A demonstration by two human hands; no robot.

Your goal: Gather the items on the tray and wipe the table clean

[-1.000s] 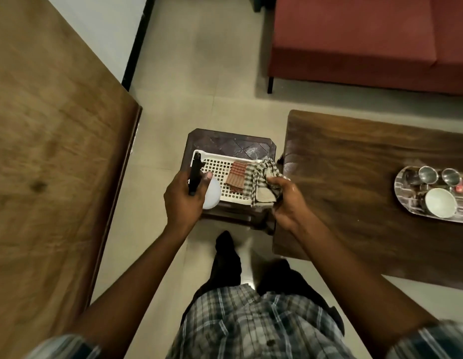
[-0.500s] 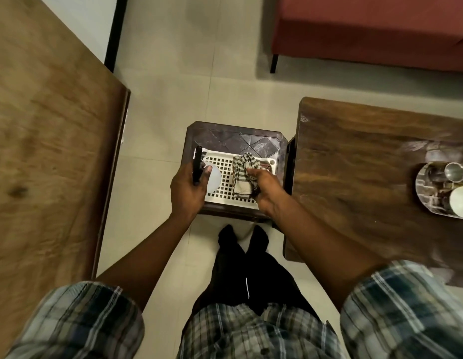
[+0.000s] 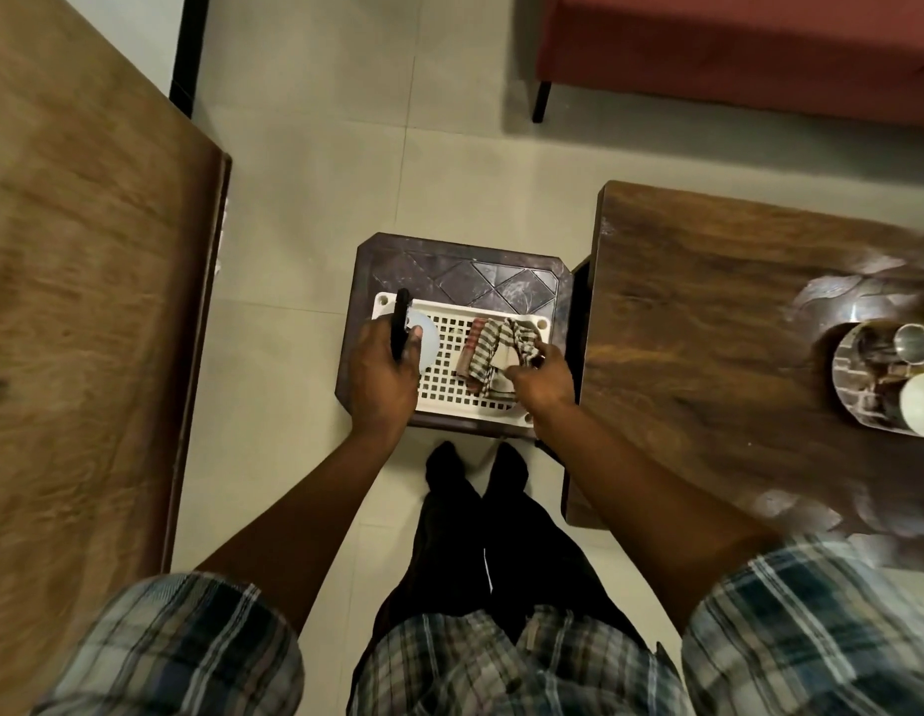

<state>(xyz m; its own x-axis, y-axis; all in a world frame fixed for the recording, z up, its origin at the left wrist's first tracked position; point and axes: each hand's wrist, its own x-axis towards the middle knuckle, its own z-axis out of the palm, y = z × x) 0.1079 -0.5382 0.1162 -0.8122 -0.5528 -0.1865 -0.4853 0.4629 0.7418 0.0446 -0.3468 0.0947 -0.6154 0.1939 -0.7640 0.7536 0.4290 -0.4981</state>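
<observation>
A white slotted plastic basket [image 3: 449, 385] sits on a dark brown stool [image 3: 501, 273] in front of me. My left hand [image 3: 379, 372] grips a slim black object [image 3: 399, 323] upright at the basket's left end, next to a pale round lid [image 3: 429, 346]. My right hand [image 3: 542, 382] pinches a checked cloth [image 3: 493, 351] that lies crumpled in the basket's right half. On the dark wooden table [image 3: 707, 323] to the right stands an oval steel tray [image 3: 847, 390] with steel cups [image 3: 914, 343] and a white bowl [image 3: 922, 403].
A large light wooden tabletop [image 3: 88, 302] fills the left side. A red sofa [image 3: 733, 49] stands at the far right on the tiled floor [image 3: 320, 198]. My legs stand just before the stool.
The cloth has spread out to the right in the basket and my right hand has shifted right with it. My left hand stays at the basket's left end. The view has tilted further down.
</observation>
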